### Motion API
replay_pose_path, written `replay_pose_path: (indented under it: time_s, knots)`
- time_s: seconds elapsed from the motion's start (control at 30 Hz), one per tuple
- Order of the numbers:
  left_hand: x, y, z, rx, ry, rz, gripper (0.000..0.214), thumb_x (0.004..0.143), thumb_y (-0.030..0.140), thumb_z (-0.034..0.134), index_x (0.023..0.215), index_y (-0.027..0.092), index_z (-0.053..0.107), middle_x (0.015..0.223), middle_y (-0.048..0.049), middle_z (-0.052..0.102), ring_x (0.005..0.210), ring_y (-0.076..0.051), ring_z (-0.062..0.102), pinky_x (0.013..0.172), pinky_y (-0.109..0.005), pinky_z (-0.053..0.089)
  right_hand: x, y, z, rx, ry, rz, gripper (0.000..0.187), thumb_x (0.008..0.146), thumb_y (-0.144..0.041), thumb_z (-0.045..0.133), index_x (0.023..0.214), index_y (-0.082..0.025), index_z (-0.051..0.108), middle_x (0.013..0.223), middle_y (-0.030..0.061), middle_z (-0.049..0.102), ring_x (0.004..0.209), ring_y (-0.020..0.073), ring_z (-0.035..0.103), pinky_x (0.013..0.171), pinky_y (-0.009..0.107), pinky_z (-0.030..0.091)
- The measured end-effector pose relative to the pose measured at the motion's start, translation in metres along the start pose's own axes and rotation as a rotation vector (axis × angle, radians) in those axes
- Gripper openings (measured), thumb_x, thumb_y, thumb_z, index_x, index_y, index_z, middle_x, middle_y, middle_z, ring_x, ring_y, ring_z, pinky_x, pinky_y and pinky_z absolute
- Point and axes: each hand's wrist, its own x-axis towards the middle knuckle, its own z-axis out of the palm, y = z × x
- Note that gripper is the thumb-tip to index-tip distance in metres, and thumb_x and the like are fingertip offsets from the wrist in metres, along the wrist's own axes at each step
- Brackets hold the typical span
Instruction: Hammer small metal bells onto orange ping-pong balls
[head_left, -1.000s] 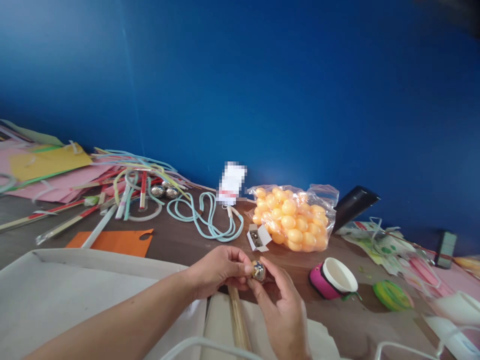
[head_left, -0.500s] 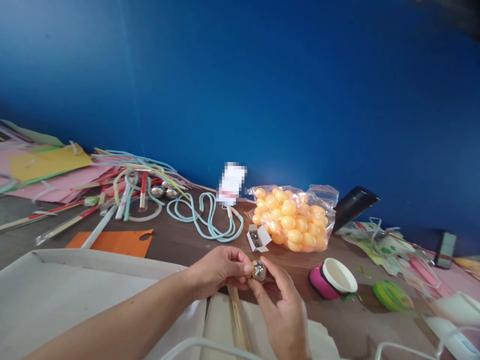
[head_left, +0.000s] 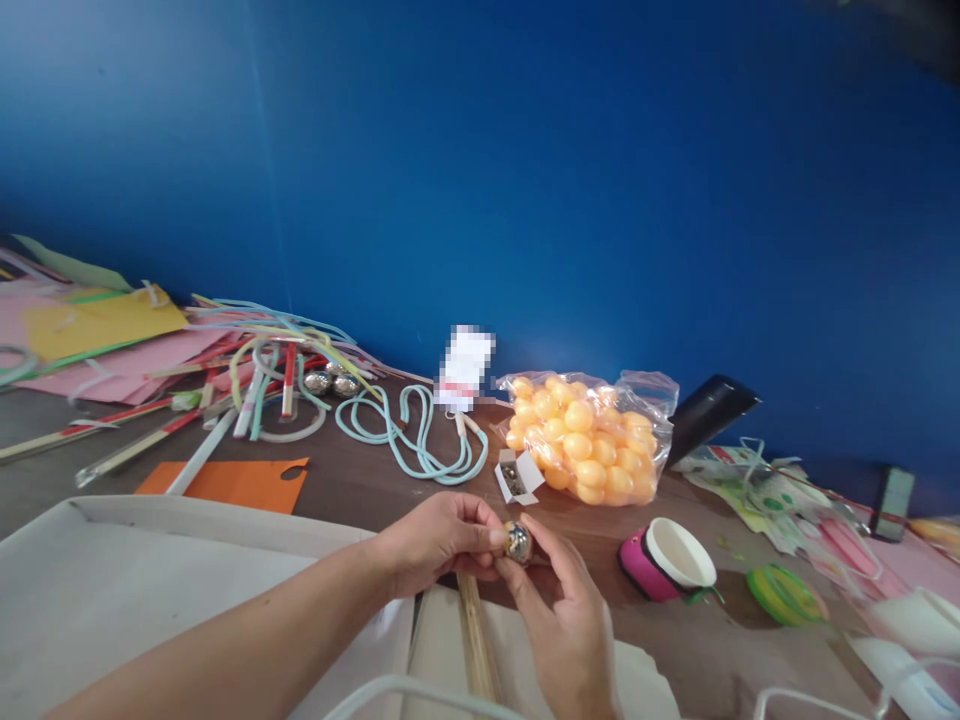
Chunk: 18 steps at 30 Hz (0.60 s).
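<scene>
A shiny silver ball [head_left: 518,541] is held between my two hands above the dark tabletop. My left hand [head_left: 442,540] pinches at its left side with thumb and fingertips, where a small golden patch shows. My right hand [head_left: 559,600] grips the ball from the right between thumb and index finger. Just beyond my fingers stands a small open white box [head_left: 531,474] with small metal pieces inside. Below my hands lies a bundle of thin wooden sticks [head_left: 478,640] on pale sheets [head_left: 435,640]. Whatever lies between the fingertips and the ball is too small to make out.
A clear bag of orange balls [head_left: 585,440] sits behind the box. To its right are a pink-sleeved cup [head_left: 646,575] and green tape rolls [head_left: 784,592]. A blue cord [head_left: 420,460], several silver balls [head_left: 330,381], orange card [head_left: 247,487] and white tray [head_left: 187,510] lie leftward.
The view has shifted very slightly. My hands keep the same grip on the silver ball, and nothing else has visibly moved.
</scene>
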Motion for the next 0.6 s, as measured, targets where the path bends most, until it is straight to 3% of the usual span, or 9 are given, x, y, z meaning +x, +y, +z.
replay_pose_path:
  time_s: [0.23,0.6]
  knots:
    - [-0.0014,-0.0002,0.0006,-0.001,-0.011,0.003,0.014,0.066,0.020,0.069,0.067,0.011,0.059,0.058,0.0011,0.053,0.054,-0.006,0.051,0.066,-0.025,0.048,0.0003,0.0005,0.0005,0.013,-0.014,0.019,0.035,0.079,-0.032,0.062,0.113,-0.025,0.056,0.108,0.0052,0.063,0.092,0.0219,0.062,0.080,0.033,0.052]
    - [-0.0009,0.0009,-0.0006,0.005,-0.021,-0.013,0.013,0.066,0.020,0.069,0.067,0.011,0.059,0.058,0.0008,0.054,0.054,-0.007,0.052,0.064,-0.023,0.047,0.0002,-0.0008,0.0002,0.097,-0.032,0.058,0.036,0.079,-0.031,0.062,0.113,-0.023,0.056,0.105,0.0069,0.064,0.087,0.0217,0.064,0.074,0.031,0.055]
